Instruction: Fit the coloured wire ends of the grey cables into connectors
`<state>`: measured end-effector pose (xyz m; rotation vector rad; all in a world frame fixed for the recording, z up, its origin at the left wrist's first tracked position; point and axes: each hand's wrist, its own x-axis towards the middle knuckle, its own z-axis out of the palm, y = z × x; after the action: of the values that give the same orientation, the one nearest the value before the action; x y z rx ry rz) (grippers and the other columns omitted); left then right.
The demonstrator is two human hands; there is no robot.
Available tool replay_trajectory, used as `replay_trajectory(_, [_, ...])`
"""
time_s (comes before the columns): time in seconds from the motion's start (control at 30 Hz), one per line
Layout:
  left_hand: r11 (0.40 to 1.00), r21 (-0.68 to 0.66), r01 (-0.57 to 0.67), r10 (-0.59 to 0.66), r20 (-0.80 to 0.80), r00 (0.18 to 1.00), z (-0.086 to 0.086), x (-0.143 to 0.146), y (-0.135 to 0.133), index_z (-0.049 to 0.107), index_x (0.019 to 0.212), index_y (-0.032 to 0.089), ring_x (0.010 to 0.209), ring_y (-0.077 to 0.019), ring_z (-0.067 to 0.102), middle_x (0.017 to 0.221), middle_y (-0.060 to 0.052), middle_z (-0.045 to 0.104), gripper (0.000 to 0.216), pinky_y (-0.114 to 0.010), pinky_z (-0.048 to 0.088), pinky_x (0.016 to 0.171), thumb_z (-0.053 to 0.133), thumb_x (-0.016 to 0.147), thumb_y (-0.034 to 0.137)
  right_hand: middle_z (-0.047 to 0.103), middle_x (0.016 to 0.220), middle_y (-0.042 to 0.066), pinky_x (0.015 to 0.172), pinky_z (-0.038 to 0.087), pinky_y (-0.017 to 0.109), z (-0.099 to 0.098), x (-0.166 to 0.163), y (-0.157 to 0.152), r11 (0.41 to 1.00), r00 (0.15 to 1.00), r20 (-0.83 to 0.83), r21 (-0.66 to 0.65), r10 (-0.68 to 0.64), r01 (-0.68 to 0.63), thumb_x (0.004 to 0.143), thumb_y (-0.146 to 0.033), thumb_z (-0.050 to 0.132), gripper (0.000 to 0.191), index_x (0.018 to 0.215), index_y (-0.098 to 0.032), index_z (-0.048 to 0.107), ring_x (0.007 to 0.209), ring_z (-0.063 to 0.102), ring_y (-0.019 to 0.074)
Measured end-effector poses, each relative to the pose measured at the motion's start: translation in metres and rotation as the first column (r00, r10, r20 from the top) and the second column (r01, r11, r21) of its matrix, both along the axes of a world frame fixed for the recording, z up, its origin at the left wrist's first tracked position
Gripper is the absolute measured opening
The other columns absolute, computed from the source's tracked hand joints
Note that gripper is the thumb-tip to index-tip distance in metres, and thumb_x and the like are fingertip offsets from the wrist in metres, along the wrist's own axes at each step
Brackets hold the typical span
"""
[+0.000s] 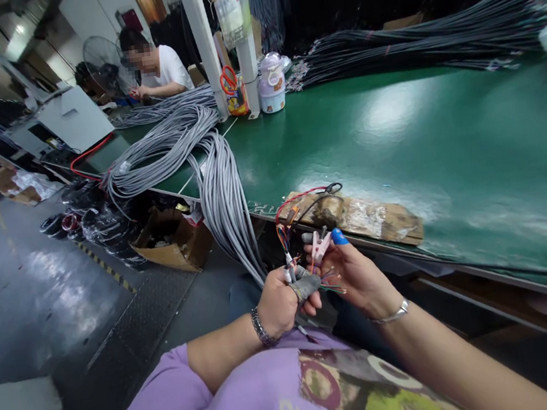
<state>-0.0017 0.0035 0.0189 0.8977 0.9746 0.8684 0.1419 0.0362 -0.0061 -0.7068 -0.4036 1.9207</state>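
Observation:
My left hand [279, 304] is closed around a cable end, its thumb in a worn grey cover. Thin coloured wires [333, 286] with bared tips fan out past that thumb toward my right hand [358, 278]. The right hand has a blue finger cover on one fingertip and pinches a pale pink clip [320, 247]. A second bundle of coloured wires [284, 236] runs up from the left hand to the table edge. There, a worn wooden board [381, 220] carries red and black leads; what the clip's jaws grip is too small to tell.
Grey cable coils [169, 145] lie on the green table [325, 137] and drape over its edge at left. Black cables [383, 46] lie along the back. A white post [205, 46] and a purple cup [272, 84] stand mid-table. A cardboard box [172, 242] sits below; a co-worker [159, 69] sits beyond.

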Motion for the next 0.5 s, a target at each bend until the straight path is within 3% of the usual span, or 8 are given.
replay_trajectory(0.33, [0.994,0.029,-0.106,0.105,0.021,0.994,-0.003,0.012,0.003,0.053,0.059,0.014,0.035,-0.0063,0.046,0.049,0.0,0.057,0.039,-0.018,0.03,0.036,0.072,0.066,0.047,0.067,0.062,0.002,0.055,0.053,0.032,0.001,-0.006,0.001,0.999,0.999,0.03,0.036,-0.036,0.035,0.074,-0.06,0.066,0.04,0.078,-0.02,0.071,0.054,0.062,0.0185])
replay_trajectory(0.5, [0.996,0.034,-0.086,0.086,0.001,0.996,-0.007,0.015,0.004,0.053,0.058,0.014,0.035,-0.0062,0.045,0.048,0.0,0.056,0.039,-0.018,0.029,0.036,0.07,0.068,0.047,0.066,0.058,0.001,0.045,0.05,0.032,0.001,-0.008,0.001,0.999,0.998,0.066,0.036,-0.008,0.005,0.069,-0.064,0.067,0.044,0.078,-0.021,0.071,0.043,0.058,0.018])
